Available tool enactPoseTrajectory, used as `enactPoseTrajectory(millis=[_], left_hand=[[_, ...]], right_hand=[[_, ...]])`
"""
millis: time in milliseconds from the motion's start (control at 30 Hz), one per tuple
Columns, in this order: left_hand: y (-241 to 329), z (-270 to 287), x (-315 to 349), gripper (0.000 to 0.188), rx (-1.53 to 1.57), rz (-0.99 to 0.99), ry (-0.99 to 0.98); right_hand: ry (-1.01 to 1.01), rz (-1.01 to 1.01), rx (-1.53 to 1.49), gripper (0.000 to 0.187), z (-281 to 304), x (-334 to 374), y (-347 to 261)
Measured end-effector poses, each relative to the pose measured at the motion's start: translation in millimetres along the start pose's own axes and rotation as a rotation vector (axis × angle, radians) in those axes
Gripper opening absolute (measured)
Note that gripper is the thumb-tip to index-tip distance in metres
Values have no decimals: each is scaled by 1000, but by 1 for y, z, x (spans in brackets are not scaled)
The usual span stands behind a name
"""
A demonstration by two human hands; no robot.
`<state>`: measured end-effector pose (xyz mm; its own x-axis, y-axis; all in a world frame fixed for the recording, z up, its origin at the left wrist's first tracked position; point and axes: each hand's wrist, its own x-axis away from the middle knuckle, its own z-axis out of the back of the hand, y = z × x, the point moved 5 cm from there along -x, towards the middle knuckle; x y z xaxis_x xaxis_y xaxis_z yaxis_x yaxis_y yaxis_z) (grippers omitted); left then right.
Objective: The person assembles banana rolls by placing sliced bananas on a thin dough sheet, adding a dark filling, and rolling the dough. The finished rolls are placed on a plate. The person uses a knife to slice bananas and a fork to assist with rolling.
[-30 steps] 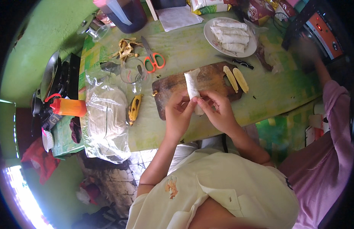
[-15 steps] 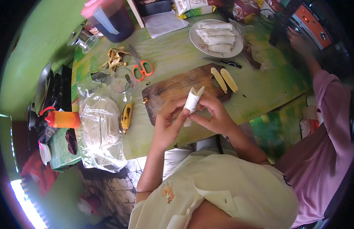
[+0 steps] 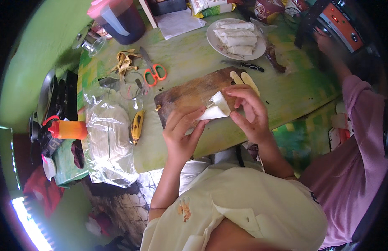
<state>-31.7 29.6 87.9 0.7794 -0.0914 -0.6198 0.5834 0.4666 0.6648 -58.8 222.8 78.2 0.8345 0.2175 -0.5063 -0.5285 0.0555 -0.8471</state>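
Over the wooden cutting board, a white wrapper roll is pinched in my left hand, thumb below and fingers above. Its right end is unfolded, with a flap standing up. My right hand is beside that end, thumb and fingers spread apart; the fingertips are close to the flap, and whether they touch it I cannot tell. Behind that hand, peeled banana halves rest at the board's right edge. A white plate at the back bears several finished white rolls.
Left of the board are an unpeeled banana, a plastic bag of wrappers, a glass cup, orange-handled scissors and banana peels. A knife is near the plate. Another person's sleeve is at right, by an orange-fronted stove.
The roll has turned from upright to nearly level, its open end now toward the right. My right hand has come off it and spread its fingers; my left keeps its pinch.
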Motion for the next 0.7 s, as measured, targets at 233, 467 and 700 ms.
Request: enactPoseTrajectory(millis=[233,467,700], left_hand=[[8,0,2,35,-222,-228,44],[8,1,3,34,-251,-239,44],[6,1,4,33,-241,-226,23]], right_hand=[[-41,47,184,51,-1,-8,-28],[-69,69,215,34,-10,-9,-33],[-96,205,286,32,-12,-8,-28]])
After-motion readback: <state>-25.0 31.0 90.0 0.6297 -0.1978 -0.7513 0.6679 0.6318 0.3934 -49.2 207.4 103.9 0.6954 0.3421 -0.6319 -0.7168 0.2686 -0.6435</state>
